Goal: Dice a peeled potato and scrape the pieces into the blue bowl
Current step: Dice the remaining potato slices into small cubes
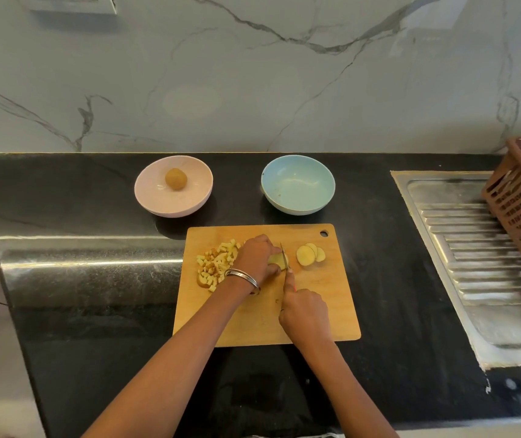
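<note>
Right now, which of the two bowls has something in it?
The pink bowl, on the left behind the cutting board, holds one round brown item. The blue bowl to its right looks empty.

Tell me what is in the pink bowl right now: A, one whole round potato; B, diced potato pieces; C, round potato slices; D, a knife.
A: the pink bowl holds a single whole round potato, while the diced pieces and the slices lie on the cutting board.
</note>
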